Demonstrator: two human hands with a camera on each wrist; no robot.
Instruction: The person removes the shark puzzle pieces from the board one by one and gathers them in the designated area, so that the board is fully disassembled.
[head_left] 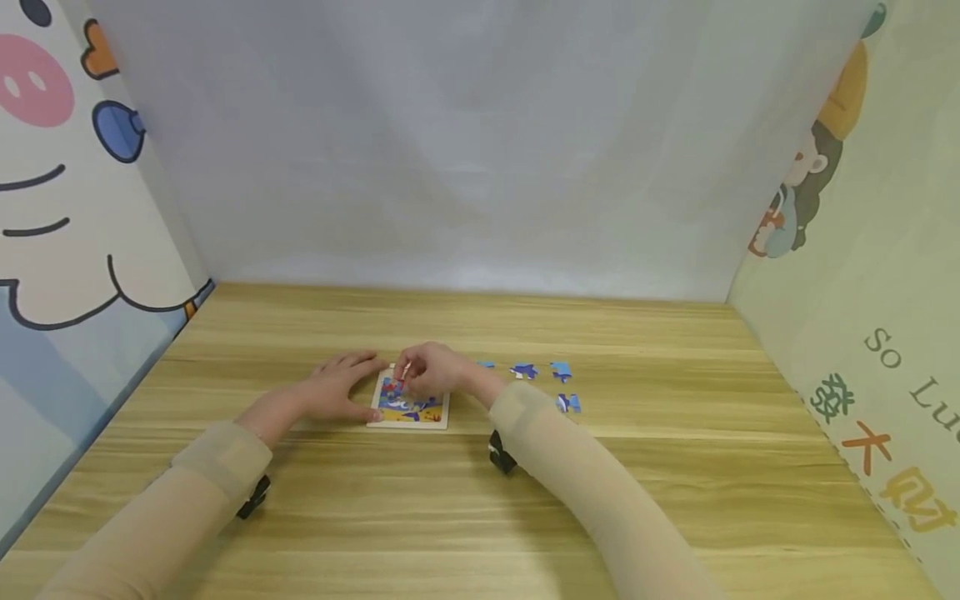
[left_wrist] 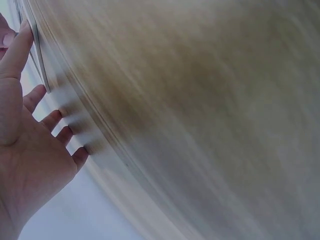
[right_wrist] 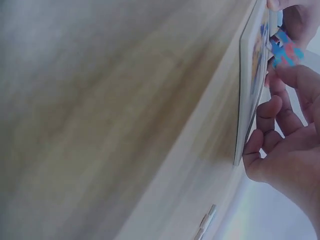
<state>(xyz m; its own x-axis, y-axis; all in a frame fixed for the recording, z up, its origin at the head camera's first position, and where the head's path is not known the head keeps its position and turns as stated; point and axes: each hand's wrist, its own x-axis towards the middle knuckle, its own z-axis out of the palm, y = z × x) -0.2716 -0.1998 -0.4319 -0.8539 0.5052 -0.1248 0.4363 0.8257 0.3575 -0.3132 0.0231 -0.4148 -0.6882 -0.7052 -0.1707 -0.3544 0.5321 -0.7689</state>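
A small jigsaw puzzle in a pale frame (head_left: 420,426) lies on the table, its picture showing sea blue and sandy yellow. My left hand (head_left: 333,392) rests at the frame's left side with thumb and fingers spread, the thumb on the lower left corner. In the left wrist view, the left fingertips (left_wrist: 65,135) are down at the tabletop by the frame. Over the upper part of the puzzle, my right hand (head_left: 433,371) pinches a blue and red puzzle piece (right_wrist: 285,50). In the right wrist view, its other fingers curl loosely beside the frame.
Several loose blue puzzle pieces lie right of the frame, including one with a dark blue shape (head_left: 525,371), one at the back (head_left: 561,372) and one nearer the right forearm (head_left: 570,403). A white curtain (head_left: 465,167) hangs behind the wooden table (head_left: 375,517); printed panels flank it.
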